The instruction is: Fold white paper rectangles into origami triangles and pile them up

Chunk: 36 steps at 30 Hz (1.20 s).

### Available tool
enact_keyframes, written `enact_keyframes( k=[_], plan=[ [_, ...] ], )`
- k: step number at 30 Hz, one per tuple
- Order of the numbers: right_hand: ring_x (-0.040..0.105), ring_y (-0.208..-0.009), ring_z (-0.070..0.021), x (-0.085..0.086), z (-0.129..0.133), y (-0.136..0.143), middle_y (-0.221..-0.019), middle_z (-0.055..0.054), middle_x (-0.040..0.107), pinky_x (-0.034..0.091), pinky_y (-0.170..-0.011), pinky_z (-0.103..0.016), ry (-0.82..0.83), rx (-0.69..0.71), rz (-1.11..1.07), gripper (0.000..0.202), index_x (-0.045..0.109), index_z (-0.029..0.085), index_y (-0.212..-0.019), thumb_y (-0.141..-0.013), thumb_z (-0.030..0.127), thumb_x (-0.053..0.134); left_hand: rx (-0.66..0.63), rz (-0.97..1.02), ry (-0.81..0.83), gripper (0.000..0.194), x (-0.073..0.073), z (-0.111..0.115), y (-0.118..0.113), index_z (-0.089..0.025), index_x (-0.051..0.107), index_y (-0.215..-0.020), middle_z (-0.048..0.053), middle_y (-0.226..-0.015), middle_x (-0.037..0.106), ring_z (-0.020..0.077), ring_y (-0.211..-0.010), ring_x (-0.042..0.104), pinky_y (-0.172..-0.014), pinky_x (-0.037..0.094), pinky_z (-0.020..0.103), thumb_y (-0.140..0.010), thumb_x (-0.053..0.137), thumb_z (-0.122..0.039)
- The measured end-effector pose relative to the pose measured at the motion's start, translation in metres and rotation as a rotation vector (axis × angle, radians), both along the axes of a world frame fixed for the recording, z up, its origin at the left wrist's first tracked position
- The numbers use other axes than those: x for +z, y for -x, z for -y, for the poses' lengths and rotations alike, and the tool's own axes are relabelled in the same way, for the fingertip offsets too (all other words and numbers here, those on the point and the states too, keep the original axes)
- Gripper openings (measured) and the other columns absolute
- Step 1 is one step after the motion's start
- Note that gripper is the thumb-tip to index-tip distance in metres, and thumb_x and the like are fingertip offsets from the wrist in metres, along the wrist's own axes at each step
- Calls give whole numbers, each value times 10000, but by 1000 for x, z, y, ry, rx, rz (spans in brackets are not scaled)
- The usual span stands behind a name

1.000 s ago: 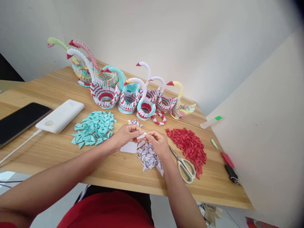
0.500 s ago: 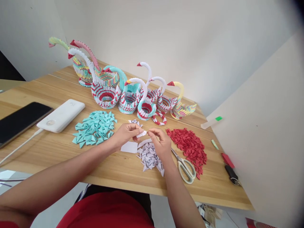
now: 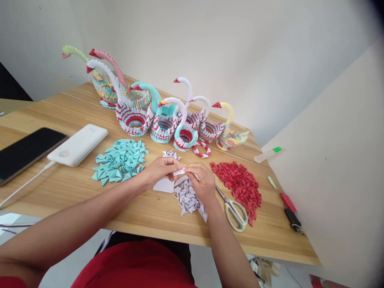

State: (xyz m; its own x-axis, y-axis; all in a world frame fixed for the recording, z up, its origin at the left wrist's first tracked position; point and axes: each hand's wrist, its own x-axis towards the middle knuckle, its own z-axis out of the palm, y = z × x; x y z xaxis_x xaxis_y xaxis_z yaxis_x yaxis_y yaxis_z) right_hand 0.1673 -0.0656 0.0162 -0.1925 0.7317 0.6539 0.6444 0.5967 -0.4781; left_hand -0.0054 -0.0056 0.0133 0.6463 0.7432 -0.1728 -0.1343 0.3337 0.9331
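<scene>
Between my hands is a small folded white paper piece [image 3: 179, 172]. My left hand [image 3: 160, 171] pinches its left end with thumb and fingers, and my right hand [image 3: 202, 180] pinches its right end. Just below lies a flat white paper slip [image 3: 164, 185], partly covered by my left hand. A pile of folded white paper triangles [image 3: 189, 199] spreads under and beside my right hand. A smaller cluster of white folded pieces [image 3: 171, 155] sits beyond my fingers. Scissors [image 3: 235, 210] with pale handles rest to the right of my right wrist.
Turquoise triangles [image 3: 121, 160] are heaped left, red triangles [image 3: 238, 186] right. Several paper swans [image 3: 135, 118] and a red-and-white ring [image 3: 201, 149] stand at the back. A white power bank [image 3: 78, 145] and black phone [image 3: 28, 152] lie left; a glue tube [image 3: 268, 154] lies right.
My right fingers have moved slightly left and closed onto the right end of the white paper piece. The piles and swans stay where they were.
</scene>
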Motion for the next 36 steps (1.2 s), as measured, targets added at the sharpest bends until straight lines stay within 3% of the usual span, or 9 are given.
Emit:
enact_keyframes(
  k=[10,16,25,30,36],
  plan=[
    [620,-801,-168,-2,-1,-6,-856,-57,676,498,-690,-302,-33,8,106,170,680,218,-924,-884,113,553,-4,-127,-47,178,4,-1,0,-139,597,-710,-21,-541,610,78,-489,549,-536,424,195,-779,653,-293],
    [632,-819,-173,-3,-3,-7,-862,-51,682,505,-719,-306,51,8,71,164,696,231,-914,-894,165,548,-23,-95,-62,183,-1,-2,2,-138,601,-755,1,-629,669,93,-571,600,-625,501,227,-747,697,-293],
    [643,-792,-165,-1,-2,-1,-826,-21,692,501,-756,-305,245,-93,-144,93,665,216,-813,-862,233,588,-15,-125,-413,217,-6,-2,2,-144,632,-845,35,-776,696,153,-738,652,-702,516,269,-811,615,-358],
    [631,-754,-147,-5,-3,1,-800,0,676,505,-735,-280,328,-135,-268,56,634,208,-829,-839,259,613,52,-293,-550,204,-6,0,2,-147,660,-854,3,-715,661,133,-651,600,-628,469,233,-784,643,-339],
    [625,-738,-127,-9,-4,1,-829,4,655,519,-694,-263,428,-62,-425,112,610,210,-916,-820,265,624,21,-140,-370,223,-9,-3,1,-131,634,-811,29,-739,665,133,-677,604,-669,495,259,-780,632,-352]
  ],
)
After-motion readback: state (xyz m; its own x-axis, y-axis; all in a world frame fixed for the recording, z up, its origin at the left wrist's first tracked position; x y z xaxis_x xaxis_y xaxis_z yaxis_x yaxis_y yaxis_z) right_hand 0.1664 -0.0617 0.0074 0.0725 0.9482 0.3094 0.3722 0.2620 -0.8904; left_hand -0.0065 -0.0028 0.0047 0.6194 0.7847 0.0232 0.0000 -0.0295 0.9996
